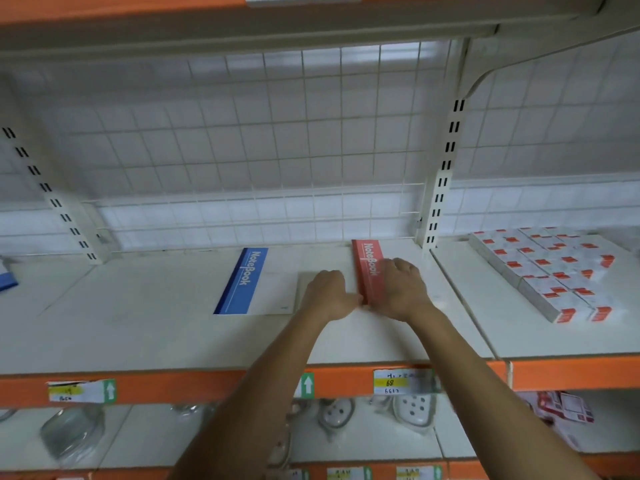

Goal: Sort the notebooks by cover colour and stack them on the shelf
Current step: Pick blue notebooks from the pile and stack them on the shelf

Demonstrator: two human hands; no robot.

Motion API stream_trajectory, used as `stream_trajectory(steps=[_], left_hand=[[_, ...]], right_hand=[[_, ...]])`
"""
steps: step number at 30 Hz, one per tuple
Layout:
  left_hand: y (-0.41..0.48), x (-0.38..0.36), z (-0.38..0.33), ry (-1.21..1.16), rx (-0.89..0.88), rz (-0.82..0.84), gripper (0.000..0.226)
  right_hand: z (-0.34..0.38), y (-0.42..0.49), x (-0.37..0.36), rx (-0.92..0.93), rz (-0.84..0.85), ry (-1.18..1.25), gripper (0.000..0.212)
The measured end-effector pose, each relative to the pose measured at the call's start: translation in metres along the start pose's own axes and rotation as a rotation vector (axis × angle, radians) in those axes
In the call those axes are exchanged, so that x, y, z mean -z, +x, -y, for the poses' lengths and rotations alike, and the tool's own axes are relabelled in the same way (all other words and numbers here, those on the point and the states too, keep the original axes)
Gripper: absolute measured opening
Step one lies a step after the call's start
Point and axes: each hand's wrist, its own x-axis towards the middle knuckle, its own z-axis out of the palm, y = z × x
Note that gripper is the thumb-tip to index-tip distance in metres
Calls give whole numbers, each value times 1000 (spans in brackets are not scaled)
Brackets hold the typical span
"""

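Near edge: bare shelf (173,341) board, open across the front.
Left stretch: bare between blue notebook (242,282) and a blue item (7,280) (cut off by the frame).
Middle: red notebook (363,252) lies flat and low.
Back: wire grid (242,150) closes it.
Right: slotted upright (440,188), then stacked boxes (547,271) filling the neighbouring bay's rear.
Above: upper shelf (173,12), well clear.

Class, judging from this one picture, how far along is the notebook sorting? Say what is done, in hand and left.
Done: a blue notebook lies flat on the shelf, set apart.
In hand: the red notebook lies to its right. The right hand rests on it, and the left hand is at its near left edge.
Left: no other notebooks are in view, so whether more are to come cannot be told.
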Motion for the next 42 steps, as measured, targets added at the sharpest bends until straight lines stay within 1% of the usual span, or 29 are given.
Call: stream_trajectory(steps=[5,8,10,12,13,15,18,24,34,37,42], left_hand=[[-15,27,47,33,-17,-232,43],[-30,49,85,64,25,-286,42],[-42,65,117,93,86,-316,38],[-55,82,151,129,140,-332,40],[-62,91,169,144,161,-335,44],[-79,108,204,158,210,-343,51],[-101,129,253,187,282,-378,52],[-122,155,324,209,435,-391,51],[-130,200,428,254,624,-423,48],[-128,212,463,281,635,-455,45],[-120,239,528,395,595,-466,59]], right_hand=[[67,-9,-30,227,38,67,69],[113,-17,-47,301,37,52,65],[147,-22,-58,345,51,65,58],[183,-26,-72,399,53,74,45],[201,-29,-79,421,56,80,45],[238,-33,-97,452,88,89,57],[289,-38,-121,522,133,94,64],[367,-42,-154,600,232,102,64],[470,-28,-200,727,304,141,56],[499,-23,-213,735,322,130,56],[553,-14,-237,708,324,142,57]])
